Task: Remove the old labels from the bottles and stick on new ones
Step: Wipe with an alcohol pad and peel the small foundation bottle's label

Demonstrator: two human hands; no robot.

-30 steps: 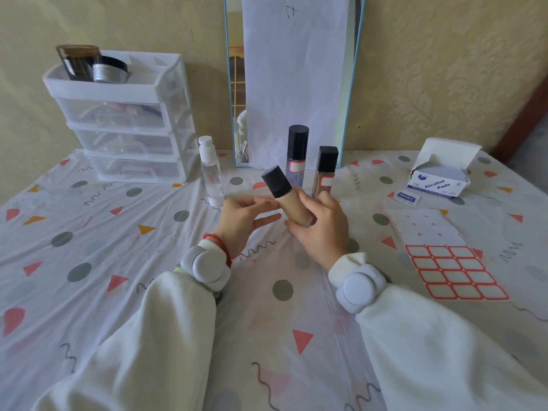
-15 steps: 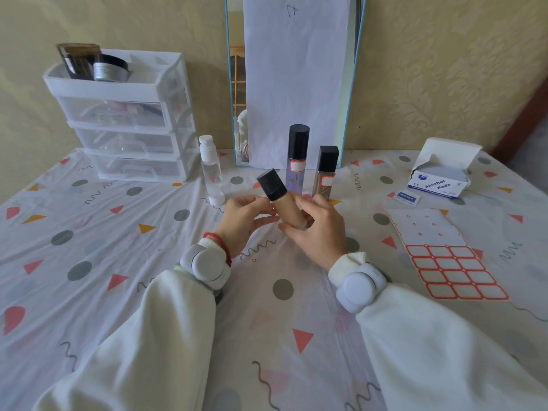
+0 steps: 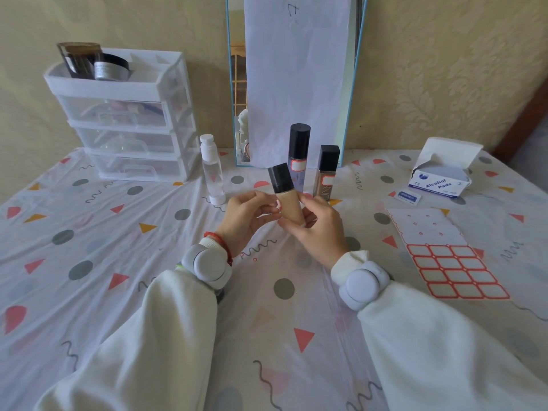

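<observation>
Beige bottle (image 3: 292,207) held for label work.
Right hand (image 3: 318,229) grips its base, steadying it; left hand (image 3: 247,216) pinches its side, probably working a label edge.

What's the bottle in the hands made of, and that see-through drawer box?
The beige bottle looks like smooth glass or hard plastic; its skin-coloured body does not settle which. Its cap looks like matte black plastic with no shine. The drawer unit looks like plastic: a white frame with clear drawers whose contents show through.
</observation>
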